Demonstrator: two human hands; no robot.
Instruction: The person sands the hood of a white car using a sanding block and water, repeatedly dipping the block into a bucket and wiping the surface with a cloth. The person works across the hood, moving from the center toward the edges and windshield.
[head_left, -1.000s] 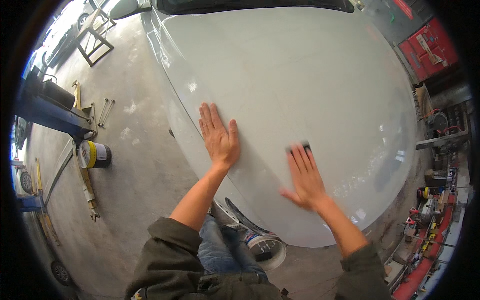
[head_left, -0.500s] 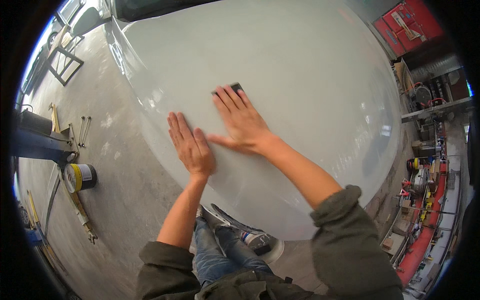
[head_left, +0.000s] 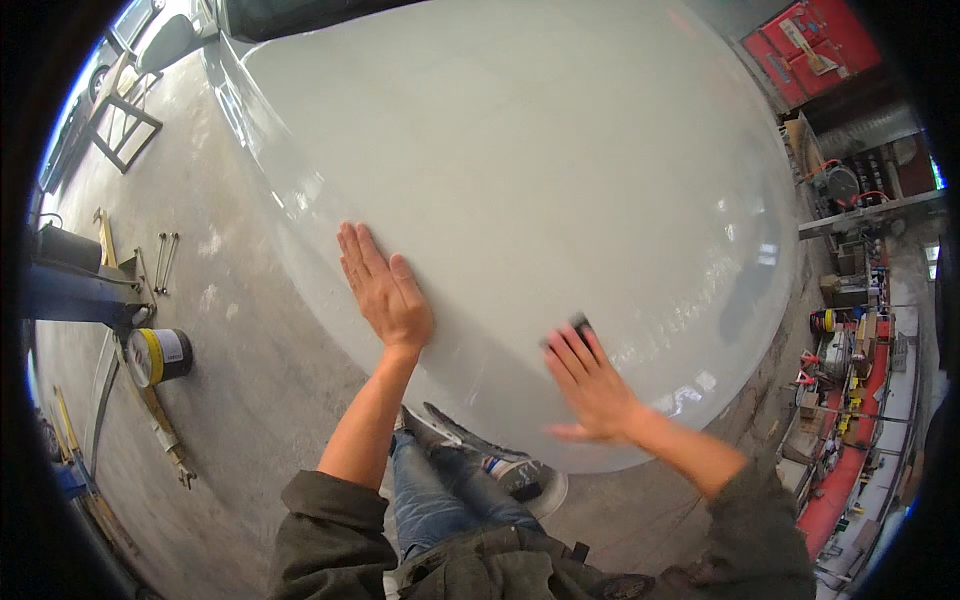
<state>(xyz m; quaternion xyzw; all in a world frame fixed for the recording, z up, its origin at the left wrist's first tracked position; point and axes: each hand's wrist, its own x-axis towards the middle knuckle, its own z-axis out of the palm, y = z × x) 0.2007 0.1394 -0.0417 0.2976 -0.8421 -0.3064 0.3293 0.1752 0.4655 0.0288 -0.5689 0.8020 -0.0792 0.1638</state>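
A pale grey-white car hood (head_left: 520, 150) with a dull surface fills the middle of the view. My left hand (head_left: 388, 300) lies flat on its left part, fingers together and stretched out, holding nothing. Near the hood's front edge, my right hand (head_left: 592, 390) presses a small dark sanding block (head_left: 579, 324) against the surface. Only the block's far end shows beyond my fingertips; the rest is hidden under the fingers. The right hand and wrist are slightly smeared by motion.
A bucket with a yellow band (head_left: 158, 357) stands on the concrete floor at left, near a blue lift arm (head_left: 80, 295). A metal stand (head_left: 125, 130) is farther back. Tools and parts crowd a red shelf (head_left: 850, 440) at right; a red cabinet (head_left: 812, 50) stands behind.
My right hand has swept the block toward me and to the right, from the hood's middle to near its front edge. My left hand has stayed in place.
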